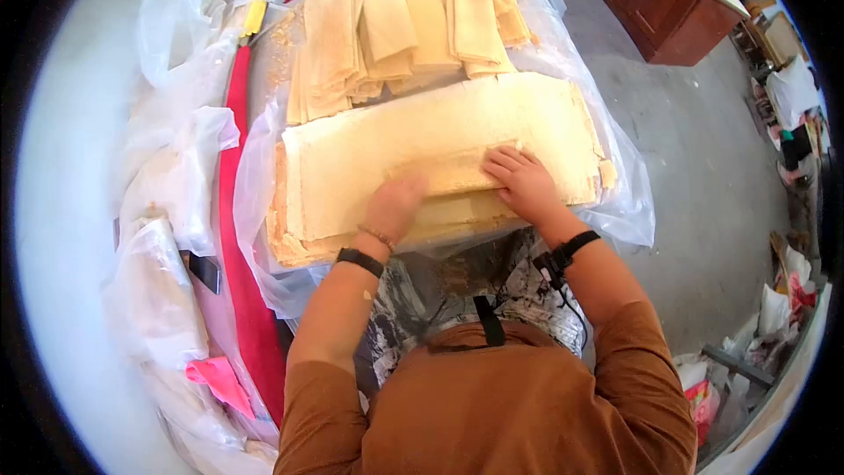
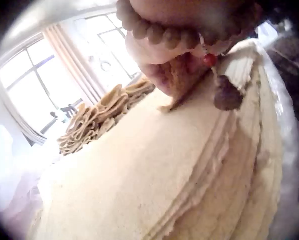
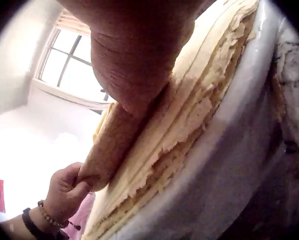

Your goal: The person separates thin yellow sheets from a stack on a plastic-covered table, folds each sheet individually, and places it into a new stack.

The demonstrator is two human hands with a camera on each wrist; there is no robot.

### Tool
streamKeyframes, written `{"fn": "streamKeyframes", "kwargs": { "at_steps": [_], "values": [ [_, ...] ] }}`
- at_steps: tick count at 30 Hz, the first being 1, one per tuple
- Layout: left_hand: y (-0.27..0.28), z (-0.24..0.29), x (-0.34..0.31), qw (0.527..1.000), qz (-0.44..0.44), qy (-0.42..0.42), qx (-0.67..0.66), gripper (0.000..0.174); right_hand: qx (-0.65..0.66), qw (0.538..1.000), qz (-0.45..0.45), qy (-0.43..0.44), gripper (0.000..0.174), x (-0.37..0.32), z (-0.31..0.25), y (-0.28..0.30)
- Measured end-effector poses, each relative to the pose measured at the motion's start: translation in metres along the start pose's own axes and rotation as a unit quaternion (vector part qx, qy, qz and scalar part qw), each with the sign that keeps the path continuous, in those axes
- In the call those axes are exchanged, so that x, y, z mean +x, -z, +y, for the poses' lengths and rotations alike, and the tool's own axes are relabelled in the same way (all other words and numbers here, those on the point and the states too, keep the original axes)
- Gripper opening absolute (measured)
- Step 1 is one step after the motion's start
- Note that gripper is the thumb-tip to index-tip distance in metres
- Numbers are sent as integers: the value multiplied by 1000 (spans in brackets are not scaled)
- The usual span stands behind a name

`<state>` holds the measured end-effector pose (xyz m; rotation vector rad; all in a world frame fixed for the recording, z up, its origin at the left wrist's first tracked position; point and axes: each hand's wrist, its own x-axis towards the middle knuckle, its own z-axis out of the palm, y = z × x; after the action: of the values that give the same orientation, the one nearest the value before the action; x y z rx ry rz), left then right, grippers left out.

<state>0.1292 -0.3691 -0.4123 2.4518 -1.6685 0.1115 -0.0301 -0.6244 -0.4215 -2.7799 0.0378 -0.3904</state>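
A wide stack of thin, pale-yellow flatbread-like sheets (image 1: pixel 343 167) lies in front of the person. Across its near part runs a sheet folded into a long flat strip (image 1: pixel 459 169). My left hand (image 1: pixel 397 202), blurred in the head view, grips the strip's left end; the right wrist view shows that hand (image 3: pixel 64 192) with thumb and fingers pinching it. At the other end, my right hand (image 1: pixel 525 180) holds the strip (image 3: pixel 109 152) with its fingers over the top. Its fingertips are hidden in the right wrist view.
Folded sheets (image 1: pixel 387 26) are piled behind the stack. Clear plastic (image 1: pixel 629 185) spreads under the stack and past its edges. A red strip (image 1: pixel 236 211), a yellow-handled cutter (image 1: pixel 254 18) and a dark phone-like object (image 1: pixel 205 273) are to the left. A brown cabinet (image 1: pixel 651 9) stands far right.
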Motion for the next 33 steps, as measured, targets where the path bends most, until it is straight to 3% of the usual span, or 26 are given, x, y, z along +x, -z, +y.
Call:
{"fn": "streamKeyframes", "kwargs": {
  "at_steps": [1, 4, 5, 7, 9, 10, 11, 13, 15, 17, 19, 22, 25, 29, 31, 33],
  "values": [
    [10, 1, -1, 998, -47, 30, -12, 32, 19, 1000, 8, 9, 45, -1, 5, 3],
    [27, 2, -4, 988, 39, 23, -150, 23, 69, 993, 55, -82, 35, -14, 7, 33],
    [35, 3, -1, 984, 21, 38, -171, 22, 110, 981, 113, -117, 32, -20, 5, 41],
    [59, 9, 11, 975, -14, 71, -210, 20, 193, 938, 224, -181, 28, -31, 7, 52],
    [79, 5, 28, 971, 6, 96, -218, 22, 297, 878, 273, -258, 21, -58, 22, 54],
    [87, 3, 40, 969, 15, 106, -224, 22, 302, 872, 259, -285, 20, -73, 26, 60],
    [96, 2, 52, 928, 43, 165, -331, 23, 305, 865, 246, -313, 19, -91, 30, 67],
    [112, -4, 81, 798, 91, 270, -531, 24, 273, 880, 229, -313, 18, -130, 40, 73],
    [125, -28, 109, 825, 123, 274, -478, 24, 305, 849, 222, -371, 18, -167, 40, 76],
    [113, -57, 144, 729, 183, 323, -575, 27, 334, 816, 219, -417, 18, -200, 39, 75],
    [105, -88, 174, 734, 177, 403, -517, 34, 362, 786, 218, -451, 17, -230, 37, 68],
    [43, -145, 185, 846, 142, 453, -244, 34, 371, 774, 215, -466, 17, -253, 31, 57],
    [22, -97, 156, 912, 218, 319, -135, 26, 400, 750, 222, -478, 17, -260, 25, 42],
    [-5, 11, 87, 971, 187, 103, -103, 16, 413, 721, 230, -506, 17, -256, 24, 30],
    [-1, 64, 49, 968, 81, 99, -217, 19, 406, 729, 226, -502, 17, -252, 27, 25],
    [0, 98, 9, 936, -101, 89, -326, 19, 397, 750, 219, -482, 17, -252, 30, 27]
  ]
}}
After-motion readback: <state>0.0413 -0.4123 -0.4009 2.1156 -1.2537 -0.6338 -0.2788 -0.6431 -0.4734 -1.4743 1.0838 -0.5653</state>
